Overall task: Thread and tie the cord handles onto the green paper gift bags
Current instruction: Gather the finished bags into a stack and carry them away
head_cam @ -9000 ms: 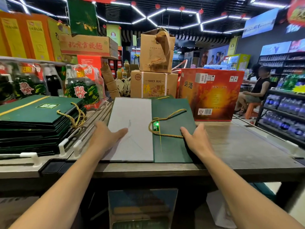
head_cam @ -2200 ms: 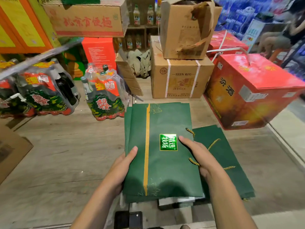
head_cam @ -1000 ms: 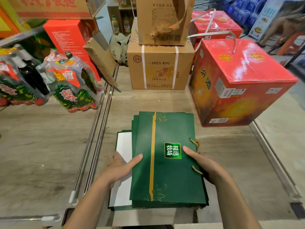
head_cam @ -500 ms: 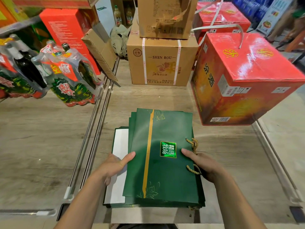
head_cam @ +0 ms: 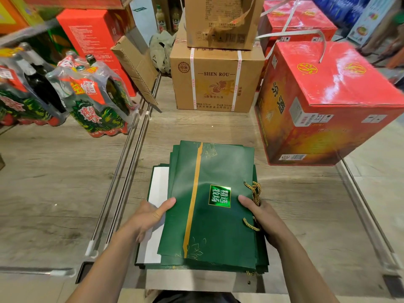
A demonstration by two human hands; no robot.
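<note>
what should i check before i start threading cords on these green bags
1. Grip on the stack of green bags: left hand holds its left edge, right hand its right edge. ok
2. Stack squared up: the bags are fanned at the left and near edges. not ok
3. Gold cord by the right thumb: which bag it belongs to, and whether it is knotted. cannot tell
4. Working room: bare table shows between the stack and the red box. ok
5. White sheet sticking out under the stack on the left: what it is. cannot tell
</note>
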